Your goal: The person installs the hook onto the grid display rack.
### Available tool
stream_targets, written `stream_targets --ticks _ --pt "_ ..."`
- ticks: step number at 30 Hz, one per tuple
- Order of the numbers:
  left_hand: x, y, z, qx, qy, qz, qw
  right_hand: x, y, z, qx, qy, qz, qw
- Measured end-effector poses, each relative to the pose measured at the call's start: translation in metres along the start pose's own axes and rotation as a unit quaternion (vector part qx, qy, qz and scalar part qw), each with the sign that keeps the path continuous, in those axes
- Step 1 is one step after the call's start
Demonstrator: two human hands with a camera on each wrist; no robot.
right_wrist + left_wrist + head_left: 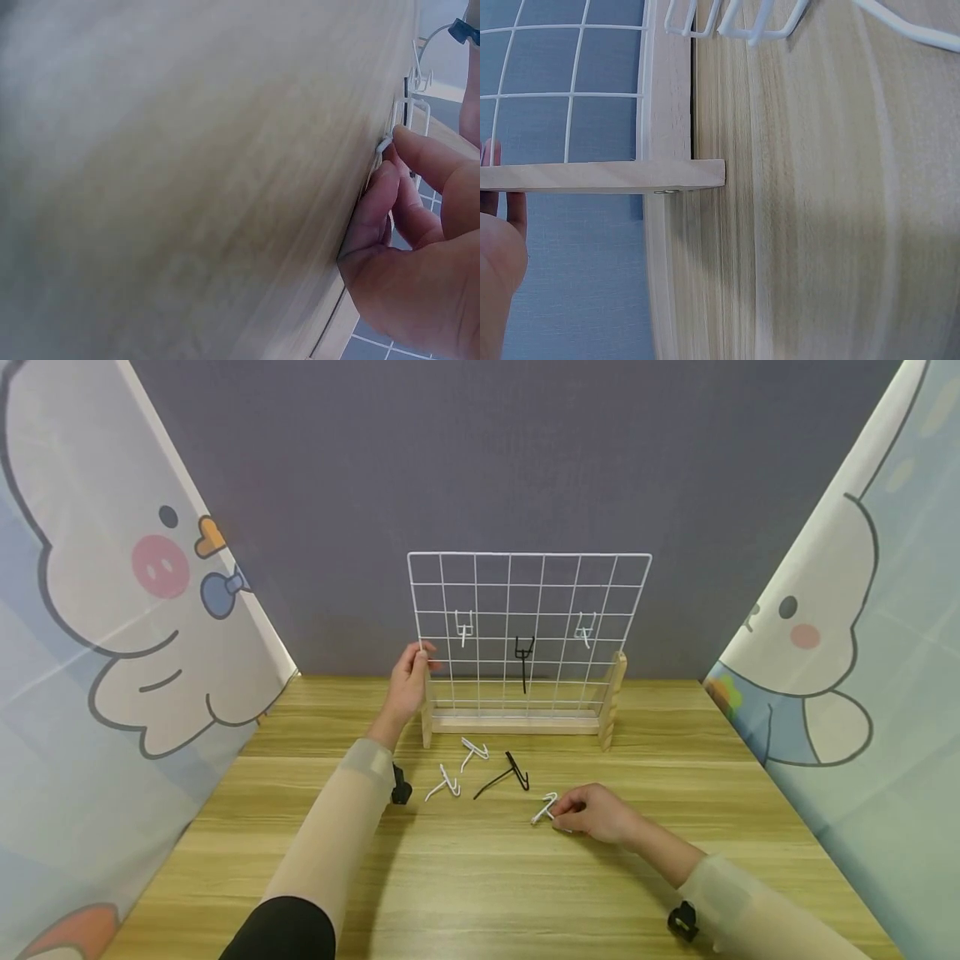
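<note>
A white wire grid rack [525, 554] stands upright in a wooden base [517, 725] at the back of the table. My left hand [407, 683] grips the left wooden post [600, 176] near its top, thumb in front and fingers partly hidden behind. Two white hooks [464, 631] and one black hook [523, 664] hang on the grid. Low over the table at front right, my right hand [600, 814] pinches a white hook [545, 808] between thumb and fingers; its straight end shows at the fingertips [401, 135] in the right wrist view.
Between the hands lie two loose white hooks [444, 782] and a longer black hook [510, 774] on the wood-grain table [465, 877]. A dark grey panel [525, 460] rises behind the rack, and cartoon-printed cloths [75, 710] flank both sides.
</note>
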State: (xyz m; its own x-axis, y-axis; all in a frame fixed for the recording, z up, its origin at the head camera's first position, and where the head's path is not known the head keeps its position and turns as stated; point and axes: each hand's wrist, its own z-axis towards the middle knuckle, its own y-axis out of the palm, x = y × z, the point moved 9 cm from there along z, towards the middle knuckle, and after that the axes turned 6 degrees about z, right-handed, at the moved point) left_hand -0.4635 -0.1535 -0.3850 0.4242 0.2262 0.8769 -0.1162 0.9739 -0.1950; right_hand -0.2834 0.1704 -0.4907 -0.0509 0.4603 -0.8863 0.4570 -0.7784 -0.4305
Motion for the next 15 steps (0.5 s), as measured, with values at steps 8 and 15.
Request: stream_targets --ticks 8,15 --pt "-0.0003 0.0010 -0.0003 -0.006 0.003 -0.009 0.9999 0.0010 -0.0008 0.0010 0.003 0.015 0.019 0.9997" --pt "0.0001 0.0006 -0.0008 -0.003 0.005 -0.014 0.9999 0.0048 -0.0034 -0.0001 -0.009 0.033 0.046 0.9983"
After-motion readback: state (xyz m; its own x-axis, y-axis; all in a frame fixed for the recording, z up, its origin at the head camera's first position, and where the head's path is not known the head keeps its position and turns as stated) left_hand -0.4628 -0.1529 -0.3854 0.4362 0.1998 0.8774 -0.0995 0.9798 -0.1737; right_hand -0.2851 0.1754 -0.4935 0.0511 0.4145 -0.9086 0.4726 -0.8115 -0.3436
